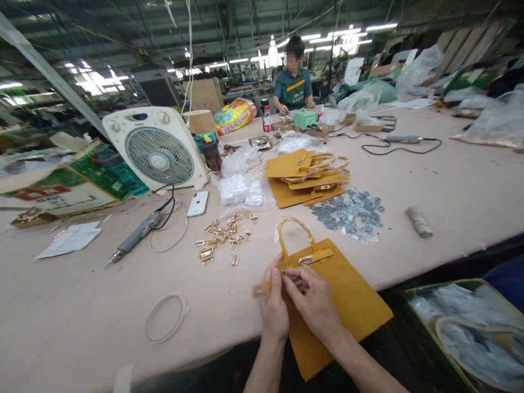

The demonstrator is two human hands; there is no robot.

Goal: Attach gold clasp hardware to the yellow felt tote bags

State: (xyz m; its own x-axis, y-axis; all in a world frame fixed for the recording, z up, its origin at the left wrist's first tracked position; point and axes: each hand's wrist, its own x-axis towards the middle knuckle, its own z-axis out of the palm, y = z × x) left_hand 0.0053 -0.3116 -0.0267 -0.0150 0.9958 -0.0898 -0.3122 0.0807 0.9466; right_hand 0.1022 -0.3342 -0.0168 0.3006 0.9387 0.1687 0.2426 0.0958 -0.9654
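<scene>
A mustard-yellow felt handbag [347,295] lies on the table's near edge, its handle [291,229] pointing away from me and a gold clasp [306,260] on its flap strap. My left hand [273,308] pinches the bag's left strap end at the top edge. My right hand [313,300] is closed beside it, fingers pressed on a small metal piece at the same spot; what exactly they hold is too small to name. A scatter of gold metal fittings [223,236] lies just beyond, to the left.
A stack of similar yellow bags [305,177], a pile of small silver plates [350,213], bagged parts [241,191], a phone [198,203], an electric screwdriver [133,239], a white fan [158,147] and a cord loop [166,319] lie on the table. Another person sits at the far end [293,82]. A box of wrapped goods [470,333] stands at lower right.
</scene>
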